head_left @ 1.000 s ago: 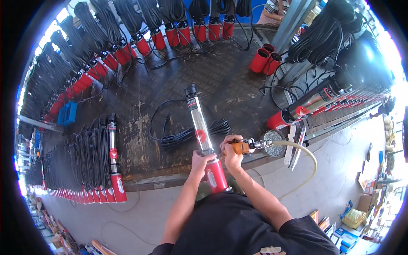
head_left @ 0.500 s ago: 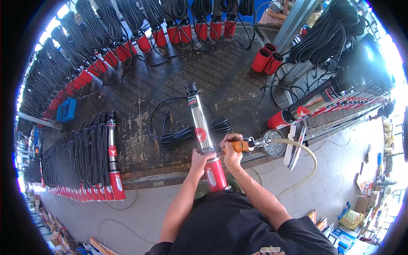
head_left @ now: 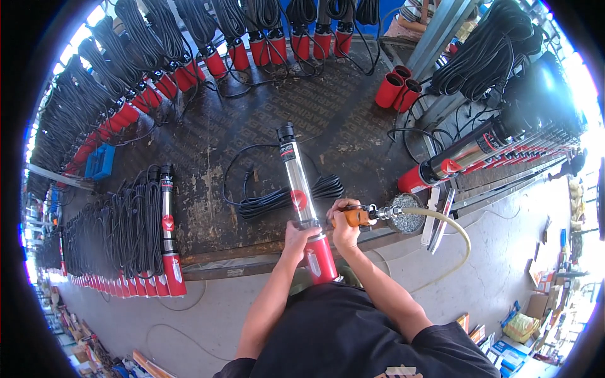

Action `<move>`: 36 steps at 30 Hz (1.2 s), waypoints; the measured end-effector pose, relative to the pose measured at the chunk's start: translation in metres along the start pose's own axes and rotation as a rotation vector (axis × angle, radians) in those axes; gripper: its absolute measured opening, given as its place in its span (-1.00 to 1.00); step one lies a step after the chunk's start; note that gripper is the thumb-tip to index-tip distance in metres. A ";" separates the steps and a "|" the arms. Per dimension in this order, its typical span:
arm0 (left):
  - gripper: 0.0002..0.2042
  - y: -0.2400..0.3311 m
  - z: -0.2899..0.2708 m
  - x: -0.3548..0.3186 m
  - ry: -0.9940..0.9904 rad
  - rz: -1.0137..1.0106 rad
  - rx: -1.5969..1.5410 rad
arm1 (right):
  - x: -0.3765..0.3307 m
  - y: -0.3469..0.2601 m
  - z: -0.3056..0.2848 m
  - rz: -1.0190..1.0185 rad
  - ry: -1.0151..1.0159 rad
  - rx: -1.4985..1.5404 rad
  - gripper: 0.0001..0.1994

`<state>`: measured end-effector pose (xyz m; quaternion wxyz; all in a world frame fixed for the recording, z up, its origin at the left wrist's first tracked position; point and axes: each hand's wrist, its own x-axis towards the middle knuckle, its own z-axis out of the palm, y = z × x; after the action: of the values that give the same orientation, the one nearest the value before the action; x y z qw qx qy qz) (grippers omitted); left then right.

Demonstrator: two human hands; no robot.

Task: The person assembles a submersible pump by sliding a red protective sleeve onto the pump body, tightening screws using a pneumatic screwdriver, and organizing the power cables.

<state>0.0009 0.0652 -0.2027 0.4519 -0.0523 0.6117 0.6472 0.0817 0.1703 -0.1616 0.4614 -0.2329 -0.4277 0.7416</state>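
Observation:
A long cylindrical pump (head_left: 295, 173), silver with a black top and a red lower end, leans over the table's front edge toward my body. My left hand (head_left: 297, 238) is wrapped round it where the silver tube meets the red part. In my right hand (head_left: 345, 227) is an orange air screwdriver (head_left: 358, 217), gripped close beside the pump's right side; its tip is hidden by my fingers. A pale air hose (head_left: 459, 228) runs from the tool's back end off to the right. Behind the pump lies a coiled black cable (head_left: 265, 205) with a plug.
Pumps with bundled cables line the far edge (head_left: 259, 51) and stand in a row at left (head_left: 167, 220). Red cups (head_left: 389, 88) sit far right. A bowl of small metal parts (head_left: 406, 220) is beside the tool. Another pump (head_left: 455, 157) leans at right. A blue crate (head_left: 99, 162) is left.
Almost nothing differs. The whole view has shifted very slightly; both hands keep the same grip on the pump and the air screwdriver.

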 end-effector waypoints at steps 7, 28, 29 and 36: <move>-0.36 -0.009 -0.005 0.006 0.021 0.006 0.032 | -0.004 -0.001 -0.001 0.009 -0.077 -0.073 -0.76; -0.45 0.002 0.020 -0.006 0.298 0.315 0.536 | -0.011 -0.067 -0.022 -0.229 0.065 -0.373 -0.93; -0.47 0.009 0.041 -0.014 0.336 0.737 0.878 | -0.013 -0.106 -0.045 -0.462 0.052 -0.636 -0.95; -0.75 -0.032 0.250 0.066 -0.817 1.148 1.314 | -0.067 -0.146 -0.107 -0.680 0.227 -0.602 -0.90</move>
<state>0.1046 0.3044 -0.2062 0.1837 0.7477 0.5799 0.2663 0.2628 0.1863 -0.0968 0.6340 -0.2828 -0.6227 0.3611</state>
